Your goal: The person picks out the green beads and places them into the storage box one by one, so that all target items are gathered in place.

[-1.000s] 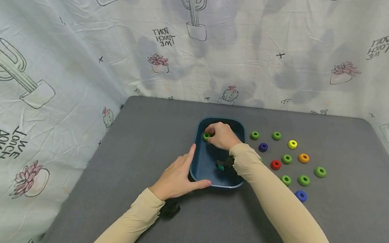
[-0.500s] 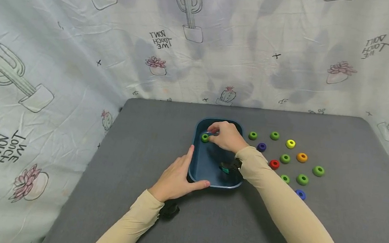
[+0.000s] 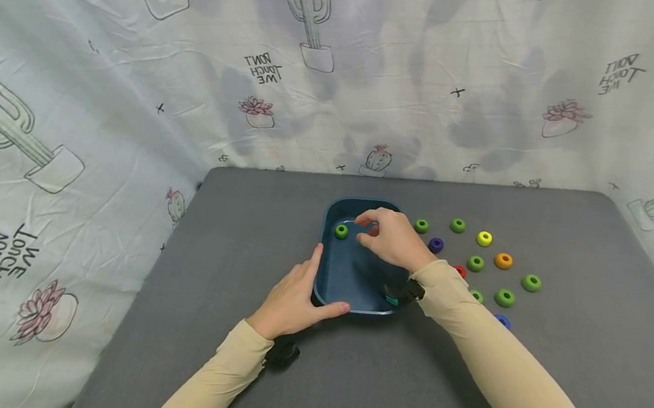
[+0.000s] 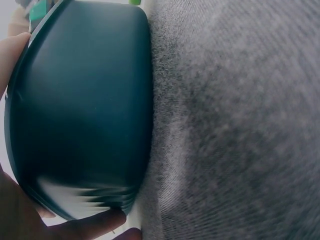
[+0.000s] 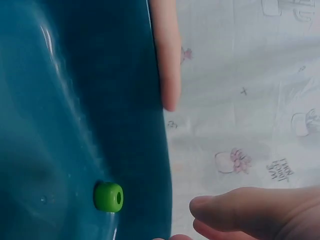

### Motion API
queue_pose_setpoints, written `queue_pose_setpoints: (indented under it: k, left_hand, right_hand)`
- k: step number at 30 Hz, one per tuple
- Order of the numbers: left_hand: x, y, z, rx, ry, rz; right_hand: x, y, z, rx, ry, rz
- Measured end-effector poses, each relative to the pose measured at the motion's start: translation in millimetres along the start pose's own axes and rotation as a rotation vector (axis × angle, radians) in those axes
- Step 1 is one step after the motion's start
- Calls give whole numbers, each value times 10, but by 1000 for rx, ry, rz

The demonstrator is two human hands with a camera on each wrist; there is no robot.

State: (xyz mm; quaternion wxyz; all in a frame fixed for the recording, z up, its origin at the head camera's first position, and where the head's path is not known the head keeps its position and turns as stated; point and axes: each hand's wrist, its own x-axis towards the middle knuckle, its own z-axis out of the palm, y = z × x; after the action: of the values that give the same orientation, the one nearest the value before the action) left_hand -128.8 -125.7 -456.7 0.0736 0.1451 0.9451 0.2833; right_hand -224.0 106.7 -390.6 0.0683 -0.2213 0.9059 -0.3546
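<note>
A blue rectangular tray [image 3: 349, 271] stands on the table. My left hand [image 3: 289, 300] steadies its near left corner, straight fingers along the left side and thumb [image 4: 12, 52] at the front rim. Inside, near the far left corner, one green bead [image 3: 341, 231] with a hole rests on the bottom; in the right wrist view the bead [image 5: 108, 197] sits beside the wall. My right hand [image 3: 394, 238] hovers over the right part of the tray, thumb and forefinger apart with nothing between them.
Right of the tray lie several loose beads: green [image 3: 505, 297], yellow [image 3: 484, 238], orange [image 3: 503, 260], dark purple [image 3: 435, 244], red [image 3: 460, 271] and blue [image 3: 503, 320]. My right forearm partly covers the nearer ones. A cactus-print cloth [image 3: 338, 110] hangs behind the table.
My right hand has let go of the green bead, leaving it in the tray, and has drawn back to the right with fingers parted. My left hand stays at the tray.
</note>
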Motion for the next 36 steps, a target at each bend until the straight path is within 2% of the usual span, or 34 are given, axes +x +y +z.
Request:
queue_pose_setpoints:
  k: [8, 15, 20, 28, 36]
  left_hand:
    - [-3, -6, 9, 7, -1, -17]
    - [-1, -1, 0, 5, 5, -15]
    - [-2, -1, 13, 4, -2, -18]
    - [3, 6, 9, 1, -3, -23]
    - [2, 0, 18, 10, 7, -18]
  right_hand:
    - [-238, -70, -49, -15, 36, -51]
    - [-456, -101, -133, -1, 101, -106]
    - [-619, -66, -195, 26, 142, -94]
    - [-806, 29, -288, 5, 174, -46]
    - [-1002, 134, -368, -20, 220, -76]
